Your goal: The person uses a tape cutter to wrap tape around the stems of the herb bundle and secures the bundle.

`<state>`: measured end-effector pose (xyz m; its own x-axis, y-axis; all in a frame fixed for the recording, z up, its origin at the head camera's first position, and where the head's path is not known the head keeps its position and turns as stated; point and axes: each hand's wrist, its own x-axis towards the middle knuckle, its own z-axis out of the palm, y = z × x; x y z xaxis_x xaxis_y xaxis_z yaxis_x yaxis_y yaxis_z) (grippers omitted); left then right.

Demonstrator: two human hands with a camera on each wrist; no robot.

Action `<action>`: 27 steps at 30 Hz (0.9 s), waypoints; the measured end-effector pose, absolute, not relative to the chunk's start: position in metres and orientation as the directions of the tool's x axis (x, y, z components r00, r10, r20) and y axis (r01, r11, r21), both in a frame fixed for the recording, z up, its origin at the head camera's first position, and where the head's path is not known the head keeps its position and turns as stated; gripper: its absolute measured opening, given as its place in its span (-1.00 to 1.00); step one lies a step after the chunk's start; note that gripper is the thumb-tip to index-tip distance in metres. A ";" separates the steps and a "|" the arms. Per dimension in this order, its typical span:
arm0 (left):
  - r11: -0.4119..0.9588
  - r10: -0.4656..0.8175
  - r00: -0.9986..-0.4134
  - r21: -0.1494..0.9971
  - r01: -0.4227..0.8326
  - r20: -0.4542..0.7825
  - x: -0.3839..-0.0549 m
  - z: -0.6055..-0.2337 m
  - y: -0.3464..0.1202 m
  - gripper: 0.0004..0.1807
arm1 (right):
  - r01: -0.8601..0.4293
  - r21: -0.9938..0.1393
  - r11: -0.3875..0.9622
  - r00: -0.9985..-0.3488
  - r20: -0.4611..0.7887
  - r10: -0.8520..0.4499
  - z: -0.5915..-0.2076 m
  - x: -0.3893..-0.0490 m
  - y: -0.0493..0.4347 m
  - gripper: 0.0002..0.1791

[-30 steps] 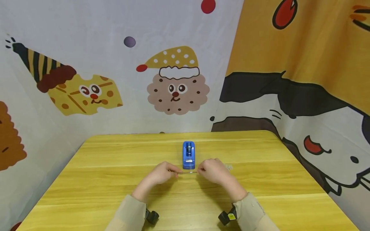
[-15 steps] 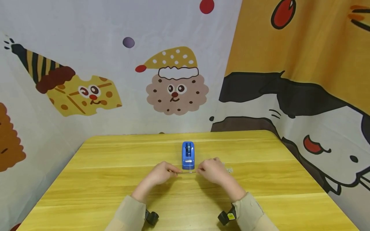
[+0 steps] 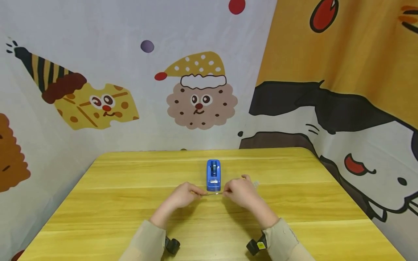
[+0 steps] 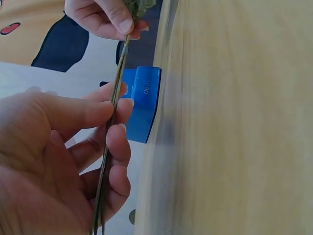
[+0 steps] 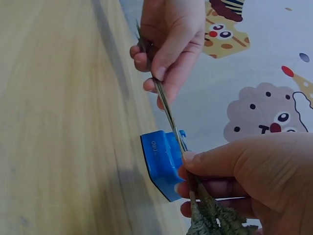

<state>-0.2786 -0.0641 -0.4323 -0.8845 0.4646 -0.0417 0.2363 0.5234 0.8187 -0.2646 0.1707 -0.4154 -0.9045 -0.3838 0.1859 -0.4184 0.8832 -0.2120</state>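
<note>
A bundle of thin, dry-looking stems (image 3: 211,194) stretches between my two hands just in front of a blue tape dispenser (image 3: 213,181). My left hand (image 3: 183,194) holds one end, thumb pressed against the stems across curled fingers, as the left wrist view shows. Thumb and fingers of my right hand (image 3: 241,191) pinch the bundle close below its crinkled grey-green heads (image 5: 212,218). A shiny clear band (image 4: 125,50), like tape, shows on the stems near the right fingertips. From above, the right hand hides most of the heads.
The dispenser stands upright on the wood-grain table (image 3: 137,217), its front towards me. Behind the table's far edge hangs a cartoon-print curtain (image 3: 156,119). A black wrist camera (image 3: 172,246) sits at the left cuff, another (image 3: 253,246) at the right.
The right end of the bundle has tilted slightly up and away, with the heads shifting a little. Both hands keep their hold; the dispenser stays in place.
</note>
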 end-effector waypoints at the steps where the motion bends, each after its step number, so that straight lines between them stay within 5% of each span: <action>1: 0.528 0.469 -0.882 0.814 0.242 -0.042 -0.278 -0.432 -0.065 -0.75 | -0.419 -0.199 0.886 -0.903 0.193 -0.384 -0.416 -0.265 0.170 -0.90; 9: 0.549 0.491 -0.869 0.796 0.253 -0.063 -0.277 -0.432 -0.067 -0.74 | -0.435 -0.158 0.886 -0.887 0.244 -0.392 -0.422 -0.268 0.167 -0.84; 27: 0.553 0.453 -0.891 0.790 0.264 -0.019 -0.282 -0.430 -0.068 -0.79 | -0.435 -0.362 0.825 -0.894 0.065 -0.443 -0.405 -0.286 0.175 -0.93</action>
<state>-0.2824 -0.0681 -0.4298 -0.8912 0.4532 -0.0191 0.2644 0.5534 0.7898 -0.2858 0.1755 -0.4050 -0.8940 -0.4433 0.0649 -0.4352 0.8245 -0.3617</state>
